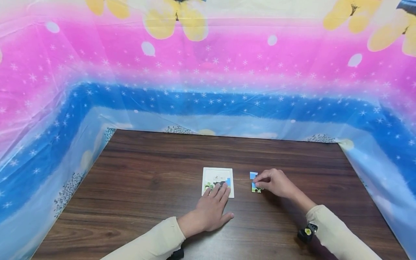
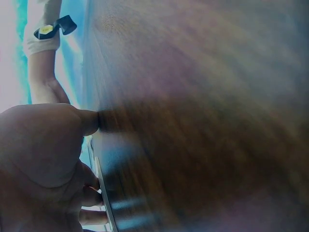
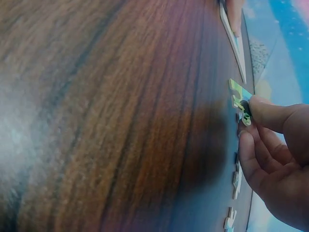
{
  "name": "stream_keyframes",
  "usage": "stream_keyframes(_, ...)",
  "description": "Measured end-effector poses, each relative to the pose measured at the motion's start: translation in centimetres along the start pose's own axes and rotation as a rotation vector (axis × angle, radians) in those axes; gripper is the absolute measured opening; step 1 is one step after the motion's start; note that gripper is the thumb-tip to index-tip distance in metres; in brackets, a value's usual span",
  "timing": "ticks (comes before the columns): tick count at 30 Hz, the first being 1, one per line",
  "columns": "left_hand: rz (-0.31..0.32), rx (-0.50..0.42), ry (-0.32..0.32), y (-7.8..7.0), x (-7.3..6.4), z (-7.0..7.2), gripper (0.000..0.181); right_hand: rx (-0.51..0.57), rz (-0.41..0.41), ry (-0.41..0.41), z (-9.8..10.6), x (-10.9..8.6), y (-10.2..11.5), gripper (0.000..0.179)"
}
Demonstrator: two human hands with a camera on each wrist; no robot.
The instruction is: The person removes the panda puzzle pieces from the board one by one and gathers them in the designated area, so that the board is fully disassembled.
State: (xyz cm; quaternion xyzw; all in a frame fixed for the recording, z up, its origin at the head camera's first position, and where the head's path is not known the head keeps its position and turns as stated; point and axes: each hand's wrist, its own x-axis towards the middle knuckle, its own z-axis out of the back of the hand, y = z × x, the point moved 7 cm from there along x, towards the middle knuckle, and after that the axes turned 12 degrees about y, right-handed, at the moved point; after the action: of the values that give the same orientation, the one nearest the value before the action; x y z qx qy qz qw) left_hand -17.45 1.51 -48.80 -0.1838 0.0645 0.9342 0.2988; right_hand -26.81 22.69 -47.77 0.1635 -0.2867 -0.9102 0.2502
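Observation:
A small jigsaw puzzle board (image 1: pixel 218 168) with a white border lies on the table, partly filled with green, black and blue pieces. My left hand (image 1: pixel 212 209) rests on its lower part, fingers straight and covering some of the picture; the thumb is stretched out over the wood. To the right of the board, my right hand (image 1: pixel 276 183) pinches a green and blue puzzle piece (image 1: pixel 255 188) between thumb and fingers. The right wrist view shows that piece tilted, with its knobbed edge towards the fingers. A blue and white piece (image 1: pixel 253 175) lies just beyond the fingertips.
More loose pieces (image 3: pixel 236 182) lie on the table beneath the right hand. The dark wooden table (image 1: pixel 156 159) reaches back to a pink and blue patterned cloth (image 1: pixel 208 72) hung along its back and sides.

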Motion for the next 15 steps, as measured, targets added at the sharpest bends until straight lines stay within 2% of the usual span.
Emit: stream_keyframes(15, -0.003, 0.013, -0.026, 0.14, 0.23, -0.24, 0.078, -0.032, 0.003, -0.015, -0.31, 0.07, -0.09, 0.012)
